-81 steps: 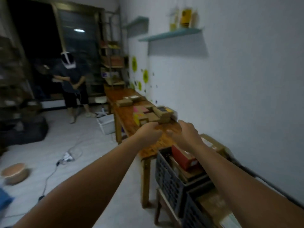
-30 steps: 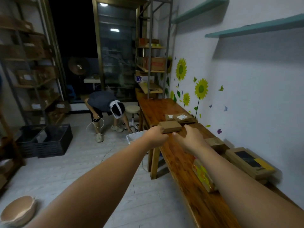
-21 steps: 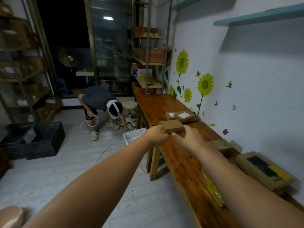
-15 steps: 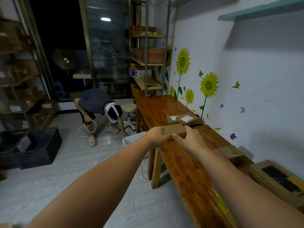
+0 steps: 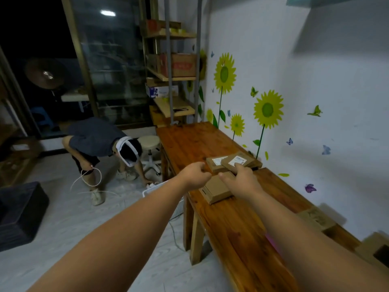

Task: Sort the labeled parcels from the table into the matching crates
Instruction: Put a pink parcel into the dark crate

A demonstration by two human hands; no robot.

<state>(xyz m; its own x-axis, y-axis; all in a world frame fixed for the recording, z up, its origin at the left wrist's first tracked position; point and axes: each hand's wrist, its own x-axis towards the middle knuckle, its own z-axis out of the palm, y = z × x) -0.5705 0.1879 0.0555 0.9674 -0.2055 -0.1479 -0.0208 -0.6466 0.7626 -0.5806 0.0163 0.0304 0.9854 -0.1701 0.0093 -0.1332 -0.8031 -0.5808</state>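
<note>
Right grip [image 5: 242, 179] over flat plain brown cardboard parcel [image 5: 216, 190], lying on table [image 5: 237, 228]

A white wall [image 5: 315, 70] with sunflower decals [image 5: 267, 109], wooden shelving [image 5: 170, 76], pale floor [image 5: 63, 218], dark glass door [image 5: 111, 70].

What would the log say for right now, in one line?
plain parcel: flat on table | left hand: curled over it, grip unclear | right hand: touching right labeled parcel

The table [image 5: 237, 234] is glossy varnished wood. The parcels [image 5: 216, 190] are matt brown cardboard with white paper labels [image 5: 236, 160]. The rack [image 5: 170, 60] has metal posts and wooden boards.
</note>
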